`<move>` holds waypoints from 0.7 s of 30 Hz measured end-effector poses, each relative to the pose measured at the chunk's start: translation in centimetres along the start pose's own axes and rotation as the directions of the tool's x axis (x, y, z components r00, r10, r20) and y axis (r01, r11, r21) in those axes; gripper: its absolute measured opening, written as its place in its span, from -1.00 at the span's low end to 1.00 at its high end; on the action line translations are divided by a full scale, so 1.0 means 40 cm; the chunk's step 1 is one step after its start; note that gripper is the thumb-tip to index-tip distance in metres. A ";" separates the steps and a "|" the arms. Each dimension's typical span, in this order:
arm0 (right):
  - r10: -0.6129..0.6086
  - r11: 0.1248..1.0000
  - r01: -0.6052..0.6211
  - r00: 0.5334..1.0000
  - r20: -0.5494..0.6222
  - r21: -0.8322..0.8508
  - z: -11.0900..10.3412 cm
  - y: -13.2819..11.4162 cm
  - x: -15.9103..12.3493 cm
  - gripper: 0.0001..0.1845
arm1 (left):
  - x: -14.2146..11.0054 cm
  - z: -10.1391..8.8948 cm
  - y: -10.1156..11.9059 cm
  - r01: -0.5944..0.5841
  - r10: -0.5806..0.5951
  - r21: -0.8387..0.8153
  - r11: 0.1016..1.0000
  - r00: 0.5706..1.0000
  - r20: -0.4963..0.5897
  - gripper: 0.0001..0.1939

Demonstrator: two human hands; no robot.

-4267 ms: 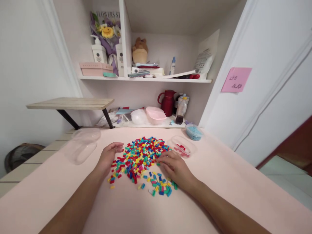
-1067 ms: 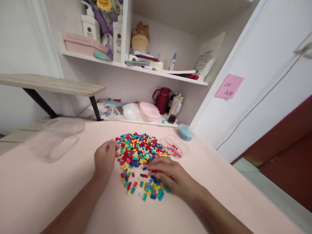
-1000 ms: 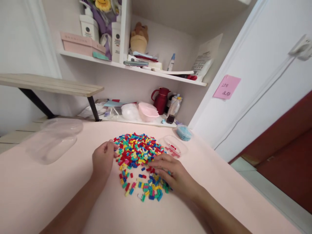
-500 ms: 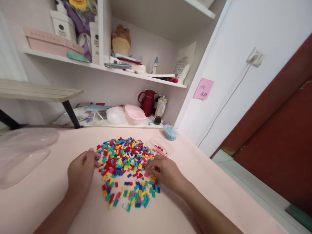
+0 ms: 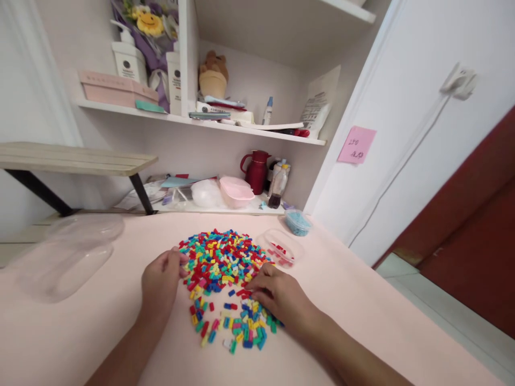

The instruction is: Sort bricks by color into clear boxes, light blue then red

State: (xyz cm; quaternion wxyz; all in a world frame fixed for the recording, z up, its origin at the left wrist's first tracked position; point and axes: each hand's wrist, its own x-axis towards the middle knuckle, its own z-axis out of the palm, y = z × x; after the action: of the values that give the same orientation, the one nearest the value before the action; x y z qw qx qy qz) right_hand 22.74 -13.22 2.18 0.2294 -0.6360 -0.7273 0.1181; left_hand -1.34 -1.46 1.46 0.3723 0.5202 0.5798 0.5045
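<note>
Many small toy bricks (image 5: 225, 254) in red, yellow, green, blue and white lie in a loose pile on the pink tabletop, with a thinner spread nearer me. At the pile's left edge is my left hand (image 5: 161, 279), thumb and fingers pressed together; what they hold, if anything, is hidden. My right hand (image 5: 281, 295) reaches over the right side of the pile, its bent thumb and forefinger slightly apart beside a few red bricks (image 5: 243, 294). Just beyond it, a clear plastic container (image 5: 295, 246) has several red bricks in it.
A clear tub of light-blue pieces (image 5: 298, 222) stands at the back right. Clear empty-looking plastic trays (image 5: 68, 268) lie at left. Along the back are a pink bowl (image 5: 236, 192), a red jug (image 5: 256, 172) and a bottle (image 5: 277, 187), below a shelf (image 5: 257, 132). A wooden riser (image 5: 80, 158) stands at left.
The view has swung left, so everything appears further right. My right hand has shifted slightly toward me over the pile, close to the red bricks. My left hand keeps its pinch at the pile's edge.
</note>
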 end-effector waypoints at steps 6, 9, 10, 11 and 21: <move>-0.069 0.997 0.068 0.998 -0.002 -0.023 0.001 -0.004 0.000 -0.76 | 0.001 0.003 0.002 0.009 -0.009 -0.031 0.999 1.000 0.013 -0.65; -0.060 0.998 0.060 0.998 -0.020 -0.018 0.003 -0.005 0.002 -0.79 | -0.003 0.002 0.010 -0.001 0.001 -0.031 1.000 1.000 0.013 -0.66; -0.061 0.998 0.061 0.998 -0.023 -0.003 0.003 -0.005 0.002 -0.79 | -0.005 0.002 0.012 0.000 0.000 -0.027 1.000 1.000 0.014 -0.67; -0.065 0.998 0.066 0.997 -0.028 0.019 0.002 -0.005 0.003 -0.78 | -0.006 0.002 0.013 0.003 -0.003 -0.025 1.000 1.000 0.013 -0.67; -0.067 0.979 0.097 0.983 -0.172 0.177 -0.025 0.007 0.008 -0.77 | 0.006 -0.001 0.002 0.034 -0.035 0.020 0.999 0.999 0.024 -0.67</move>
State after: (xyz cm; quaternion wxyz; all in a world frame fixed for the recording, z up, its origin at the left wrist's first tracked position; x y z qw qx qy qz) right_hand 23.44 -12.98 2.96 0.3515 -0.5890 -0.7174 0.1223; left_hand -1.40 -1.22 1.55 0.3830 0.5199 0.5890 0.4859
